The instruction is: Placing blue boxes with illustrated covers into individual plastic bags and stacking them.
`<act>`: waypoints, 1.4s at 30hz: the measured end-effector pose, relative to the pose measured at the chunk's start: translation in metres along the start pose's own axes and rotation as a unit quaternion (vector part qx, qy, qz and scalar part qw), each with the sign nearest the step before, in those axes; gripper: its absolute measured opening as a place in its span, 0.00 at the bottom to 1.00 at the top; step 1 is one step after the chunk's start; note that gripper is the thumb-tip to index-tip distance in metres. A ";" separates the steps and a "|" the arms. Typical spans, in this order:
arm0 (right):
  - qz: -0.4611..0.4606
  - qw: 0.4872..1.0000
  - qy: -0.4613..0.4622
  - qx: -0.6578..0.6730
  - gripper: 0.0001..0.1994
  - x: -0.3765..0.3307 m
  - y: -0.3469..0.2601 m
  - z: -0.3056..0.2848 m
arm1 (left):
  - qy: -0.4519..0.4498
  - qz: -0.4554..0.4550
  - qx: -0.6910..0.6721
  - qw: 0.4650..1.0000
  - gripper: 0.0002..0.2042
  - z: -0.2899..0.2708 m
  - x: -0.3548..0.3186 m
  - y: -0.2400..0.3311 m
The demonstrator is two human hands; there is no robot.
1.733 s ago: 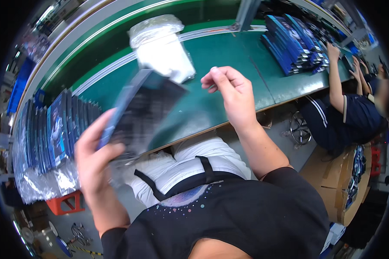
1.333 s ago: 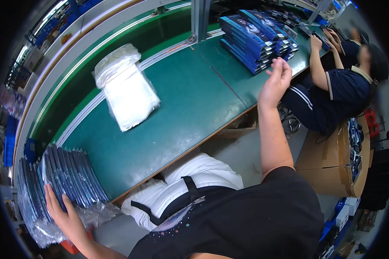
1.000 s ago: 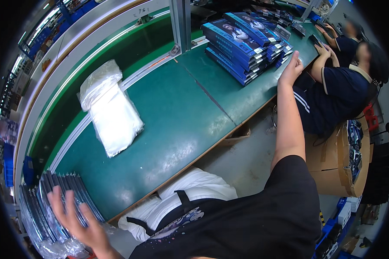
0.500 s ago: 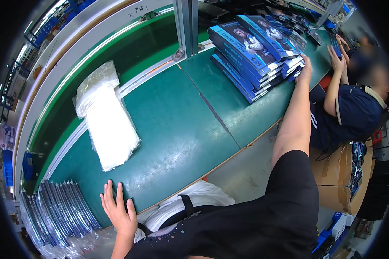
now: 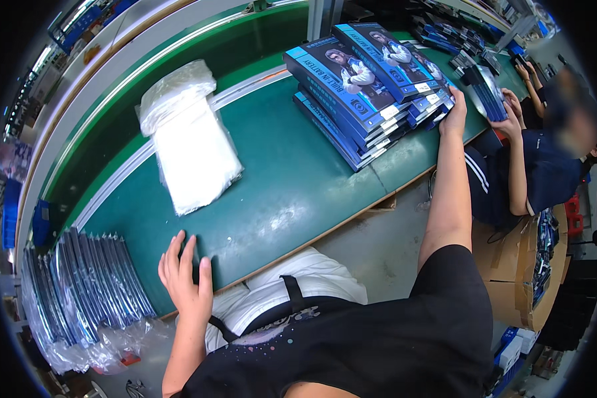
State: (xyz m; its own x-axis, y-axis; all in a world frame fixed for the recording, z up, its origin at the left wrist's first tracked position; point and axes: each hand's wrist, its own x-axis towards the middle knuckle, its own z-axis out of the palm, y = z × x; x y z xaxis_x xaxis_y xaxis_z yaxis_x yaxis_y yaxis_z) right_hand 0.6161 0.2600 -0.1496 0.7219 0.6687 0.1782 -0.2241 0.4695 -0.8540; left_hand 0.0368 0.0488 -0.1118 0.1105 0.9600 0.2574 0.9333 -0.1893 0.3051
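A stack of flat blue printed boxes (image 5: 341, 86) lies a little askew on the green table, right of the middle. My right hand (image 5: 454, 114) is at the right end of the stack, its fingers curled round the box edges and partly hidden. At the near edge of the table my left hand (image 5: 187, 275) is open, fingers up and apart, holding nothing. Beyond it lies a pile of clear plastic bags (image 5: 199, 159). Left of that hand stands a row of blue flat packs in clear wrap (image 5: 96, 278).
The green table (image 5: 272, 179) has a wooden front edge and a metal rail behind. To the right, a co-worker (image 5: 534, 166) holds a blue box (image 5: 485, 91). Below them stands an open cardboard carton (image 5: 511, 268) with dark items. A metal post (image 5: 323, 18) rises behind the stack.
The stack has slid left over the dark table seam, with my right hand at its end. My left hand stays open near the edge. The co-worker's box has come up into view.
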 end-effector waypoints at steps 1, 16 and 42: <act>0.001 1.000 -0.004 0.001 0.12 -0.012 -0.003 0.006 | 0.017 -0.002 -0.019 1.000 0.18 -0.003 0.003 -0.004; -0.285 0.852 0.021 -0.439 0.35 -0.154 -0.099 0.107 | 0.128 0.192 -0.028 0.973 0.19 -0.040 0.042 -0.061; -0.141 0.938 -0.299 -0.106 0.14 -0.273 -0.172 0.197 | 0.119 0.158 -0.196 0.961 0.05 -0.054 0.030 -0.066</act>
State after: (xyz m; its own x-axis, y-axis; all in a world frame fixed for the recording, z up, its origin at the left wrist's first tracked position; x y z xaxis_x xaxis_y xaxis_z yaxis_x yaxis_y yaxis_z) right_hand 0.3285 0.1098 0.0452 0.2215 0.7687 0.6001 0.1023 0.5936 -0.7982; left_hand -0.0397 0.0785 -0.0748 0.2424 0.7766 0.5815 0.6612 -0.5708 0.4867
